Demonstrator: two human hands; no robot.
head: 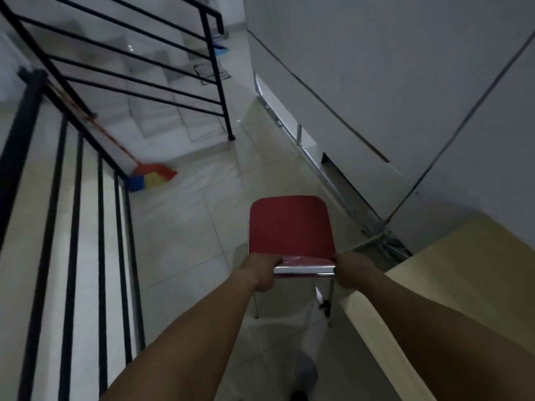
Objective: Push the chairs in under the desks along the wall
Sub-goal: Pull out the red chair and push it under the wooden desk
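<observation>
Both hands, left hand and right hand, are clenched on the rear edge of the red chair, which stands on the floor straight ahead, the worktop lying to its right.

Bare forearms, no sleeves, left hand, right hand — possibly pale trousers below

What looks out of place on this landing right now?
The red chair stands out on the open tiled floor, beside the wooden desk rather than under it, gripped by the left hand and right hand. A broom leans against the black railing.
</observation>
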